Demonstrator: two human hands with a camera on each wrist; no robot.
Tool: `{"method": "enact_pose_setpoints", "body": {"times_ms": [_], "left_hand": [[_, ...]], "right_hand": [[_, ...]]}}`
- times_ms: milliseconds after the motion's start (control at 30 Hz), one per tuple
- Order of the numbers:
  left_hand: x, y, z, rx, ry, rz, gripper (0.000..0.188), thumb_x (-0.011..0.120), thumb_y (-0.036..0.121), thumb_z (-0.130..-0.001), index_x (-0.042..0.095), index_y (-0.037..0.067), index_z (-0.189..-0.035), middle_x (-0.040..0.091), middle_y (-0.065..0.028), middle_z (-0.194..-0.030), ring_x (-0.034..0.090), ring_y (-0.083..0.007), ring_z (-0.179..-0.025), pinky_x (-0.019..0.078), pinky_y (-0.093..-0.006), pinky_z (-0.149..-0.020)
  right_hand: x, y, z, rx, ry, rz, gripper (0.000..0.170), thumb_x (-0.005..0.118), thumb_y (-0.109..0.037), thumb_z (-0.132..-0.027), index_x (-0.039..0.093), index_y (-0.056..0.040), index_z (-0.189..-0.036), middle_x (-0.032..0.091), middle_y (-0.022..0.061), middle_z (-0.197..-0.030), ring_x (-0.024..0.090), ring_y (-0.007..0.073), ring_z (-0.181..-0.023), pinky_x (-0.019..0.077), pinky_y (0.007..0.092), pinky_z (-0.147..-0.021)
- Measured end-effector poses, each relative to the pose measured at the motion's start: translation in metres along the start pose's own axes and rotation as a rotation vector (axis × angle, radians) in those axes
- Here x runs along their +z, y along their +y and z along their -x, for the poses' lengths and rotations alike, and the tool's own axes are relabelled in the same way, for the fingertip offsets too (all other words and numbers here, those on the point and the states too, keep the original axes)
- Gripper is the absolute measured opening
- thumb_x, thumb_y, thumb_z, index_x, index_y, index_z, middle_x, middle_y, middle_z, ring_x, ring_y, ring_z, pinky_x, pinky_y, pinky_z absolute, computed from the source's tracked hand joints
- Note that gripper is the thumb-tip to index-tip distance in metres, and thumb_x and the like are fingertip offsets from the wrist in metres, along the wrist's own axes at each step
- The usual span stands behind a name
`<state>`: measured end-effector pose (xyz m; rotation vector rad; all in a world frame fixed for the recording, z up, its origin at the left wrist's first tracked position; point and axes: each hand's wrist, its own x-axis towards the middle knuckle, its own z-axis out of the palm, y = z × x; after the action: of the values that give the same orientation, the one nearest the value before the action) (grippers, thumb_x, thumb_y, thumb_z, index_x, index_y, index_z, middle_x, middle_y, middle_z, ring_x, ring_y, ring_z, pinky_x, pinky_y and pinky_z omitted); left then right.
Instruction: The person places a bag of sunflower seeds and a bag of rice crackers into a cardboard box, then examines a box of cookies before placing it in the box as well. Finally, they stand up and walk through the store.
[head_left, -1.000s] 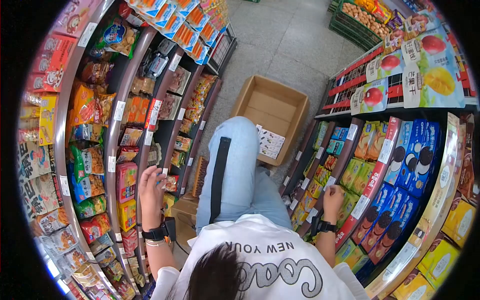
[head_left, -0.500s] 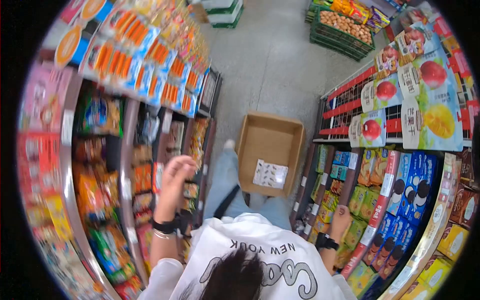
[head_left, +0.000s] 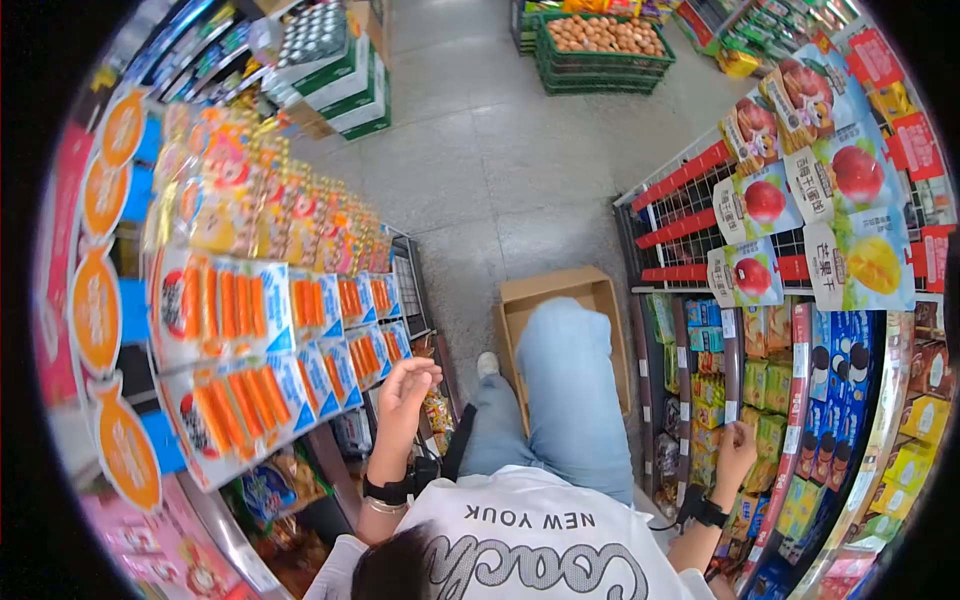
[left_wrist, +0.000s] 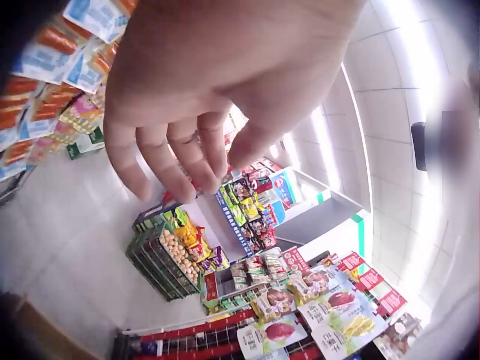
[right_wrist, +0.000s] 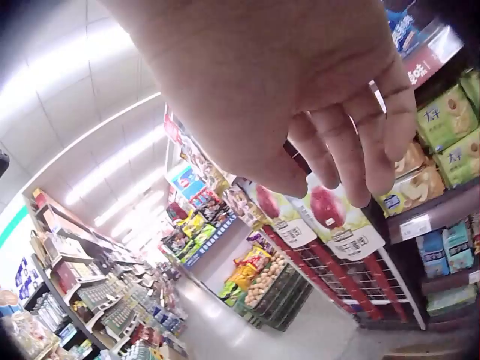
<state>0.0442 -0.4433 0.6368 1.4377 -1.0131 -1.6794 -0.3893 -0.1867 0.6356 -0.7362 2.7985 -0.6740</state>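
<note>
My left hand [head_left: 400,400] is raised beside the left shelf, near the packs of orange sausage-like snacks [head_left: 235,305]. In the left wrist view the fingers of that hand [left_wrist: 240,82] hang loosely bent with nothing in them. On the other side my right hand [head_left: 736,458] hovers by green snack packs [head_left: 765,385] on the right shelf. Its fingers are relaxed and hold nothing, as the right wrist view of the hand [right_wrist: 277,90] shows. A cardboard box [head_left: 550,286] sits on the floor ahead, its inside mostly hidden behind a bent, jeans-clad leg [head_left: 575,390].
Shelves of packaged snacks line both sides of the narrow aisle. Dried-fruit bags [head_left: 855,185] hang over a wire rack at right. Farther along stand a green crate of eggs [head_left: 605,75] and stacked cartons [head_left: 345,95] on the grey floor [head_left: 465,190].
The head view has swung up and forward, showing more of the aisle. A leg has come in front of the box, covering the printed sheet inside. The left hand has shifted right in view, still empty.
</note>
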Motion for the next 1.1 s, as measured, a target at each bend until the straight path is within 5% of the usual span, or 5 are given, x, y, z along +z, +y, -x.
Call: {"method": "enact_pose_setpoints", "body": {"times_ms": [300, 567, 667, 900, 1100], "left_hand": [[0.036, 0.038, -0.133, 0.123, 0.044, -0.099, 0.019, 0.055, 0.012, -0.093, 0.056, -0.001, -0.107, 0.062, -0.0079, -0.100, 0.060, -0.0150, -0.093, 0.0463, -0.0278, -0.085], [0.096, 0.141, -0.343, 0.150, 0.348, -0.172, 0.020, 0.054, 0.014, -0.093, 0.056, 0.000, -0.107, 0.060, -0.0066, -0.098, 0.058, -0.0148, -0.091, 0.0469, -0.0284, -0.083], [0.137, 0.191, -0.413, 0.123, 0.328, -0.208, 0.018, 0.054, 0.013, -0.093, 0.056, 0.001, -0.106, 0.060, -0.0066, -0.098, 0.058, -0.0143, -0.090, 0.0468, -0.0286, -0.083], [0.237, 0.271, -0.566, 0.192, 0.256, -0.314, 0.016, 0.050, 0.010, -0.093, 0.056, 0.001, -0.105, 0.059, -0.0069, -0.096, 0.057, -0.0146, -0.088, 0.0462, -0.0282, -0.083], [0.355, 0.308, -0.728, 0.169, -0.073, -0.330, 0.018, 0.052, 0.013, -0.093, 0.055, 0.001, -0.106, 0.058, -0.0062, -0.098, 0.057, -0.0148, -0.090, 0.0472, -0.0291, -0.082]], "right_hand": [[0.094, -0.067, -0.046, 0.033, -0.083, 0.144, 0.017, 0.062, -0.017, -0.083, 0.066, -0.0029, -0.090, 0.066, 0.0165, -0.075, 0.065, 0.0298, -0.070, 0.0495, 0.0371, -0.064], [0.264, -0.262, -0.302, -0.117, -0.324, -0.128, 0.021, 0.062, -0.025, -0.083, 0.064, -0.0064, -0.092, 0.067, 0.0155, -0.080, 0.066, 0.0333, -0.076, 0.0517, 0.0391, -0.067], [0.256, -0.337, -0.371, -0.058, -0.412, -0.270, 0.018, 0.061, -0.019, -0.084, 0.063, -0.0045, -0.094, 0.067, 0.0156, -0.080, 0.067, 0.0292, -0.074, 0.0520, 0.0358, -0.066], [0.251, -0.390, -0.495, -0.024, -0.478, -0.498, 0.017, 0.061, -0.012, -0.084, 0.062, -0.0020, -0.098, 0.067, 0.0158, -0.080, 0.067, 0.0248, -0.072, 0.0519, 0.0318, -0.066], [0.251, -0.412, -0.604, 0.134, -0.251, -0.496, 0.019, 0.061, -0.012, -0.084, 0.062, -0.0014, -0.100, 0.067, 0.0148, -0.084, 0.066, 0.0245, -0.074, 0.0511, 0.0323, -0.066]]}}
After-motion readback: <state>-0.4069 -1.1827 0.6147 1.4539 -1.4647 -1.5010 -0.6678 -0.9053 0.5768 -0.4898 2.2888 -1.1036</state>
